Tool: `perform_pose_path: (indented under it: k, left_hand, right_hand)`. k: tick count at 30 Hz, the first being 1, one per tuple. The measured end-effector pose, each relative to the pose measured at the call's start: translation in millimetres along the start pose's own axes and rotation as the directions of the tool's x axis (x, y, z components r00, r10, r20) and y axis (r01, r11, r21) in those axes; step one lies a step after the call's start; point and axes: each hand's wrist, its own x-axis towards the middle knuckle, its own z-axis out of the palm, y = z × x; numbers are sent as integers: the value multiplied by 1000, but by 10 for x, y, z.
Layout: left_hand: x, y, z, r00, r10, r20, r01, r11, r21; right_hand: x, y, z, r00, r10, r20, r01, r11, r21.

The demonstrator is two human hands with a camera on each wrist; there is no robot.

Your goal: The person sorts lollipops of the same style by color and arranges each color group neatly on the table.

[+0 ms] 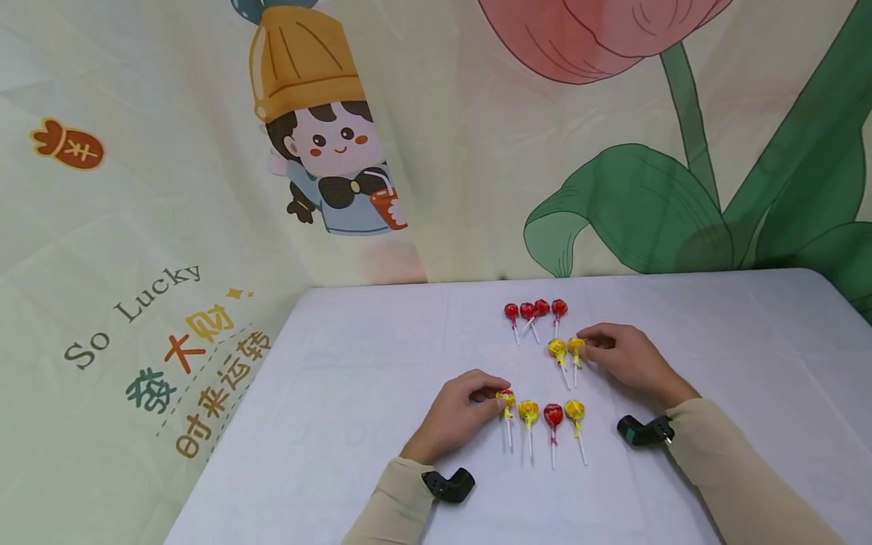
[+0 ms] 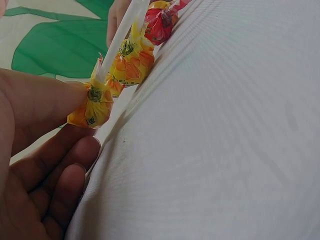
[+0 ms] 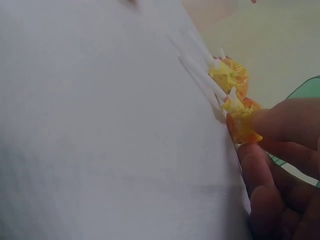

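My left hand (image 1: 465, 409) pinches the yellow head of a lollipop (image 2: 95, 107) between thumb and fingers, its white stick pointing toward me. To its right in the same front row lie a yellow lollipop (image 1: 528, 412), a red lollipop (image 1: 553, 415) and another yellow one (image 1: 574, 411). Farther back, my right hand (image 1: 630, 362) pinches the wrapped head of a yellow lollipop (image 3: 244, 122). Just left of that one lies a second yellow lollipop (image 1: 557, 348), their heads side by side in the right wrist view.
Several red lollipops (image 1: 527, 311) lie in a back row, two with crossed sticks. A white cloth (image 1: 381, 341) covers the table, whose far edge meets a printed curtain (image 1: 463, 189). Each wrist wears a black camera, like the left one (image 1: 450, 485).
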Motion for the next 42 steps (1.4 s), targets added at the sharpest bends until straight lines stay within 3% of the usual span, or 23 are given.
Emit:
perform_pose_path:
  k: [16,25,35,42]
  left_hand:
    - [-12,7,10,1000,-20,-5,20,999,-31]
    - [19,71,-10,992,-118,-33,116,991,-62]
    - [124,115,-17,988,-142,-53,140,989,-42]
    - [311,187,-39,989,-148,-25,146,986,-82]
  right_hand:
    - [-94,70,-5,1000,-7,-28,7,1000,19]
    - [-283,62,-37,998,46,-38,-44,997,58]
    - [-407,14,-38,999,39,-24,-37,996,83]
    - [-494,5,-26,999,40,-21,-38,996,75]
